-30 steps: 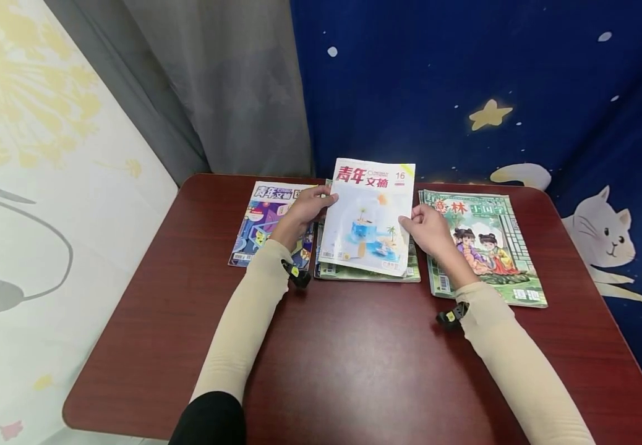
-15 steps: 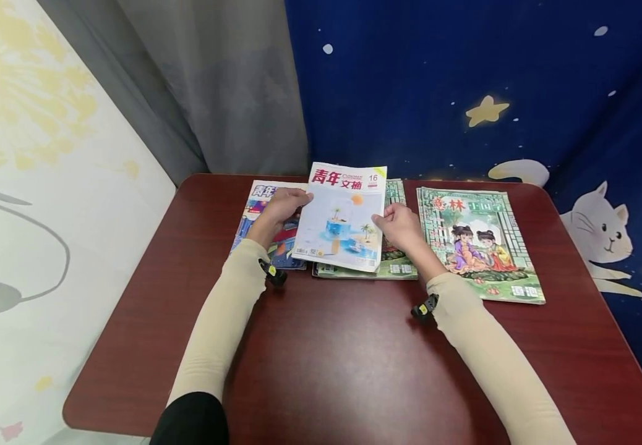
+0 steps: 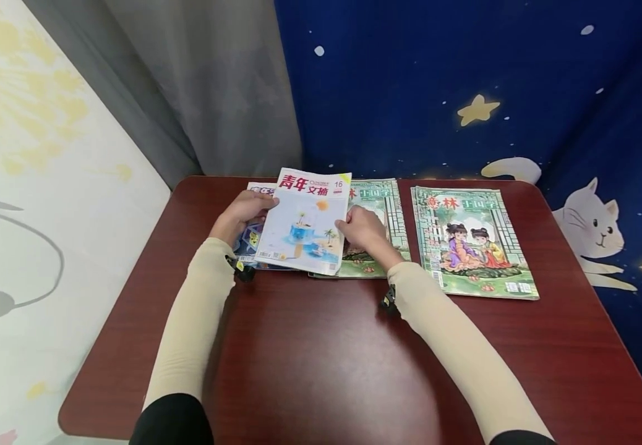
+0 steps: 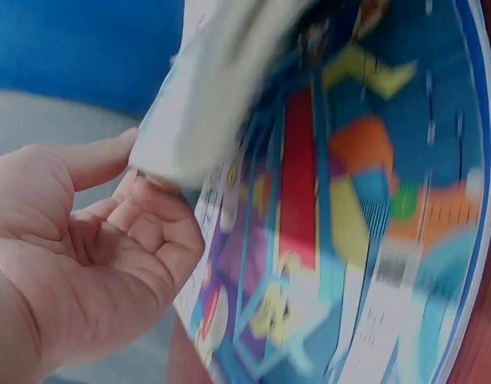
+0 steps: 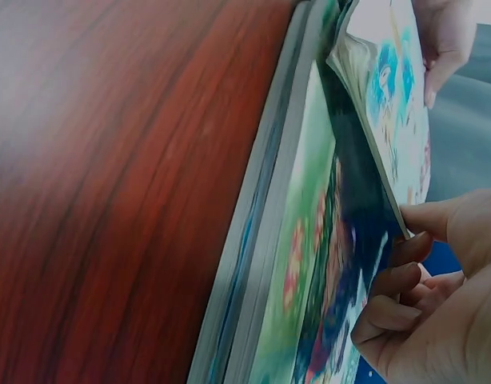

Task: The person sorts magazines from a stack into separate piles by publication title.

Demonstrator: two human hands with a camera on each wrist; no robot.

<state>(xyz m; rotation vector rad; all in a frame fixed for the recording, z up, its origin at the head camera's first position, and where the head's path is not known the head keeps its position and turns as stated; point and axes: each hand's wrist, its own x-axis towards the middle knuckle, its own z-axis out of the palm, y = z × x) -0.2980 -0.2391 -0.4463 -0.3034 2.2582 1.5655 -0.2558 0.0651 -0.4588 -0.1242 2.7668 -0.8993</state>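
Observation:
A white magazine (image 3: 302,225) with red title characters and a blue beach picture is held between both hands. My left hand (image 3: 243,215) pinches its left edge, thumb on top and fingers curled beneath. On its right edge my right hand (image 3: 363,228) grips it the same way. In the right wrist view the white magazine (image 5: 397,104) stands tilted above the green one (image 5: 301,264). Under it on the left lies a purple-blue magazine (image 3: 250,242), partly covered; the left wrist view shows its colourful cover (image 4: 309,216). A stack of green magazines (image 3: 379,210) lies behind my right hand.
Another stack of green magazines (image 3: 474,241), with two cartoon children on top, lies at the right. All rest along the back of the dark red wooden table (image 3: 321,346). A grey curtain (image 3: 209,86) and a blue starry curtain (image 3: 410,80) hang behind it.
Both hands have carried the white magazine leftward, from over the middle green stack to over the purple-blue magazine. More of the middle green stack now shows.

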